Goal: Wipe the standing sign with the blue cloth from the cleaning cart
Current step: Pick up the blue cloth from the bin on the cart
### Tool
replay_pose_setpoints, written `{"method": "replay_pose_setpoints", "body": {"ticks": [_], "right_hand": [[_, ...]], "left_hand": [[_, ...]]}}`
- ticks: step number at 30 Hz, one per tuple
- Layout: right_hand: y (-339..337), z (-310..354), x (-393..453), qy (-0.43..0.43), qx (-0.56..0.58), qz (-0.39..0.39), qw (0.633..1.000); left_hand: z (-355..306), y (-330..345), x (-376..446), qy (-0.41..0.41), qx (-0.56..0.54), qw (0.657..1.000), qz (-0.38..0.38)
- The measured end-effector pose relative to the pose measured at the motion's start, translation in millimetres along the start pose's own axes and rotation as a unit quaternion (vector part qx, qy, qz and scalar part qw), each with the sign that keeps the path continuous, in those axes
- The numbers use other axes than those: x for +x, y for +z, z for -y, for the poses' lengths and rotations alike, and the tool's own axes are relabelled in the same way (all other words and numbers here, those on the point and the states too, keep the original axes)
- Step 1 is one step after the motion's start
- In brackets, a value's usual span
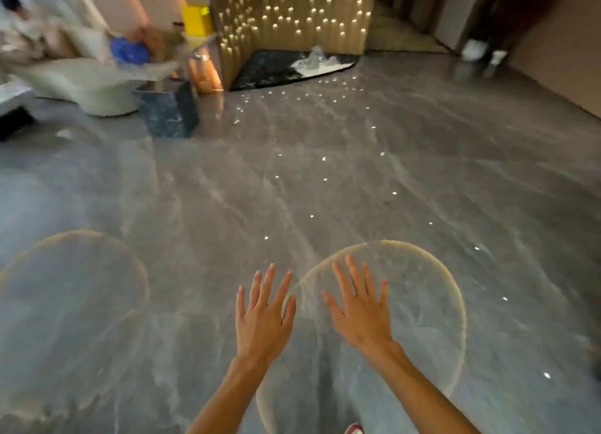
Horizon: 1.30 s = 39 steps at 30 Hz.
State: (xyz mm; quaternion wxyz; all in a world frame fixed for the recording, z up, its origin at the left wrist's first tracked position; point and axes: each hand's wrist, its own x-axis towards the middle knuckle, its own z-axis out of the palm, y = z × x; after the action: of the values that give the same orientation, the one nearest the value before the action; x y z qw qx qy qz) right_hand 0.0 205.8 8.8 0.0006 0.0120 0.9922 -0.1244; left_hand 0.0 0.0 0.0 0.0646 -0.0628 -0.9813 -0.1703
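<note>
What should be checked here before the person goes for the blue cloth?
1. Left hand free: ok, open with fingers spread, holding nothing.
2. Right hand free: ok, open and empty too.
3. Blue cloth located: cannot tell; a blurred blue thing lies far off at upper left, but what it is stays unclear.
4. Cleaning cart in view: cannot tell; a blurred yellow box near the blue thing may belong to it.
5. Standing sign in view: not ok, none can be made out.
6. Path ahead: ok, the grey floor towards the blue thing looks bare up to the dark stone block.
</note>
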Motion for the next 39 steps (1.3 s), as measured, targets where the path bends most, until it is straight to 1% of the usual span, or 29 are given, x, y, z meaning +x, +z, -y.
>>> {"method": "replay_pose_setpoints", "body": {"ticks": [2,6,8,13,16,23,28,32,35,39], "right_hand": [[-7.9,-18.6,-9.5,0.042,0.002,-0.015,0.999],[-19.9,-62.6,-28.2,0.095,-0.002,-0.058,0.994],[-30.0,-85.1,-37.2,0.127,-0.007,-0.062,0.99],[-55.2,-154.8,-69.4,0.201,-0.005,-0.096,0.975],[-69.9,-198.8,-92.1,0.237,-0.014,-0.083,0.968],[-97.7,-291.7,-150.1,0.332,-0.026,-0.095,0.938],[-116.3,-341.3,-197.2,0.4,-0.054,-0.126,0.906],[-121.0,-375.4,-229.8,0.449,-0.052,-0.134,0.882],[-124.1,-394.7,-248.8,0.487,-0.04,-0.146,0.86],[-126.6,-418.8,-266.2,0.526,-0.036,-0.166,0.833]], "left_hand": [[-21.4,-1.4,5.4,0.026,-0.018,0.999,0.011],[-67.8,10.4,18.0,0.085,-0.01,0.996,0.008],[-93.0,17.4,23.8,0.106,-0.008,0.994,0.01],[-177.6,37.6,25.2,0.169,-0.021,0.985,0.031],[-227.8,55.1,23.7,0.2,-0.034,0.978,0.039],[-342.9,87.5,10.3,0.282,-0.05,0.956,0.065],[-415.4,108.2,-6.5,0.339,-0.067,0.934,0.089],[-465.1,128.8,-18.1,0.389,-0.073,0.912,0.11],[-500.1,143.4,-25.3,0.435,-0.073,0.888,0.134],[-544.3,164.7,-29.9,0.493,-0.081,0.854,0.146]]}}
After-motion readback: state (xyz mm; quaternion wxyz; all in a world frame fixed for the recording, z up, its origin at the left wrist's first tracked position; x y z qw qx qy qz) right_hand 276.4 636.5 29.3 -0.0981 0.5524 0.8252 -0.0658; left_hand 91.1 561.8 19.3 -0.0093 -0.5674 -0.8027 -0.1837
